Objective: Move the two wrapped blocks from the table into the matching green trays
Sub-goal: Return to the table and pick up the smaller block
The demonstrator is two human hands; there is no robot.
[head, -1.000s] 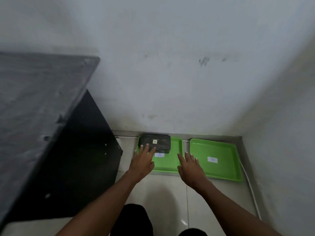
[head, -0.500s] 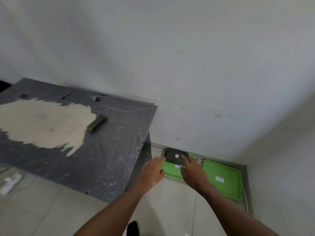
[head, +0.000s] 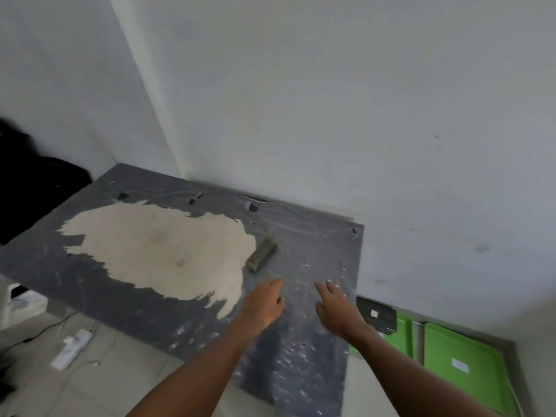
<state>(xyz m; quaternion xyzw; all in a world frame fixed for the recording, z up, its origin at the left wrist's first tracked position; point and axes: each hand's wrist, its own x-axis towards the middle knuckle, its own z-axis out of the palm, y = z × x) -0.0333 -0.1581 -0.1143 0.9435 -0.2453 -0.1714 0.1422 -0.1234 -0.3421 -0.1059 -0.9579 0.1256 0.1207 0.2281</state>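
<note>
A small olive wrapped block (head: 261,254) lies on the dark table (head: 192,299), near the edge of its worn pale patch. My left hand (head: 262,305) hovers just below the block, fingers apart and empty. My right hand (head: 337,311) is over the table's right side, also empty with fingers spread. On the floor at the right, a black wrapped block (head: 376,315) with a white label sits in the left green tray (head: 401,338). The right green tray (head: 464,365) holds only a white label.
White walls meet in a corner behind the table. A white power strip (head: 71,349) and cables lie on the tiled floor at lower left. A black object (head: 33,188) stands beyond the table's left end.
My view and both hands have swung up and left, from the trays on the floor to the tabletop. The black block stays in the left tray.
</note>
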